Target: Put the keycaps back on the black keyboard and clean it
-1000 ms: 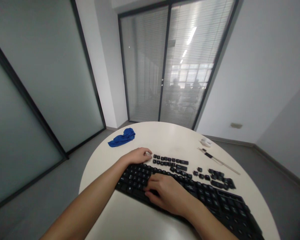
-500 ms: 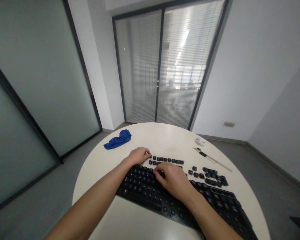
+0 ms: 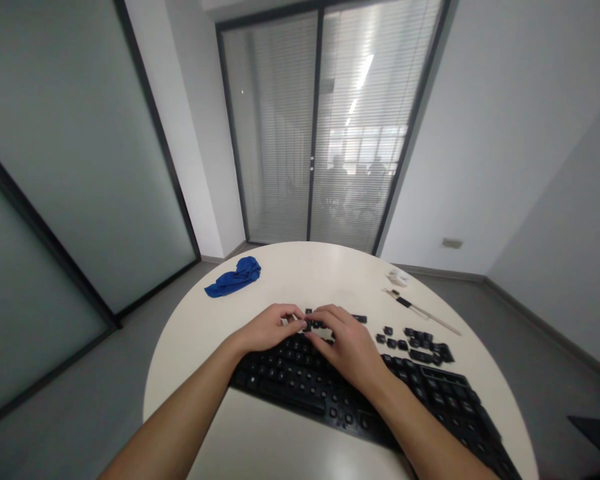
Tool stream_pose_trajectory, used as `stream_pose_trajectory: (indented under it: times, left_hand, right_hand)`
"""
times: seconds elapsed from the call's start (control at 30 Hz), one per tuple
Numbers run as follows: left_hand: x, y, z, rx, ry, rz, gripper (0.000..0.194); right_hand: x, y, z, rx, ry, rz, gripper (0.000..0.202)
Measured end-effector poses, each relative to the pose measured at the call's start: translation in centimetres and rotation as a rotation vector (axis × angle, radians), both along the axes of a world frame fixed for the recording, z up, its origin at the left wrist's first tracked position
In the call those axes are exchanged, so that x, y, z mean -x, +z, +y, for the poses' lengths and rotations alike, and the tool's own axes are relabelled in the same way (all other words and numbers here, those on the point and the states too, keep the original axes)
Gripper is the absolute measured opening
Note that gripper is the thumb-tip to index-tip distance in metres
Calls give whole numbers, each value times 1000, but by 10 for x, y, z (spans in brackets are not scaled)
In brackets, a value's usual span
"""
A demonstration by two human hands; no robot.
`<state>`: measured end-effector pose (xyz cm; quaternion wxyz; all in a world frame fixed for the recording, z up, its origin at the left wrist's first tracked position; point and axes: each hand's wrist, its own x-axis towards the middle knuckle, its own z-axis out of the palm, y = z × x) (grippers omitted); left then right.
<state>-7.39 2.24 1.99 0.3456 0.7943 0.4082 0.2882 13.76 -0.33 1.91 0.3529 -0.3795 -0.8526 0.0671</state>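
A black keyboard (image 3: 300,393) lies slantwise on the round table, with key caps off part of it. Over its far edge, my left hand (image 3: 273,327) has thumb and fingertips pinched together; what is between them is too small to make out. My right hand (image 3: 347,343) meets it from the right, thumb and fingers bent close to the left fingertips, and its grip is unclear. Loose black key caps (image 3: 360,319) lie in rows just beyond the hands, partly hidden by them. More loose key caps (image 3: 423,357) form a group right of my right hand.
A crumpled blue cloth (image 3: 235,277) rests at the table's far left. On the far right are a thin brush-like stick (image 3: 425,313) and a small whitish item (image 3: 397,278). The round table (image 3: 180,347) has its curved edge beside both forearms.
My left hand has turned inward toward my right hand. My right hand has risen from the keyboard toward the loose caps, and the fingertips now meet. The view has shifted slightly.
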Motion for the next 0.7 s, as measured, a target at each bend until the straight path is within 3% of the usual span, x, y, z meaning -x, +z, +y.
stream_pose_trajectory:
  times: [0.3,0.43,0.7]
  left_hand:
    - [2,1,0,36,-17,2,25]
    - [7,-1,1,12,-38,66,28]
    - [26,-11,17,-165,227,278,43]
  right_hand:
    - [5,-5,0,53,59,36,17]
    - [7,-2,-3,112,13,13,13]
    - [21,-11,-16,202,144,-100,3]
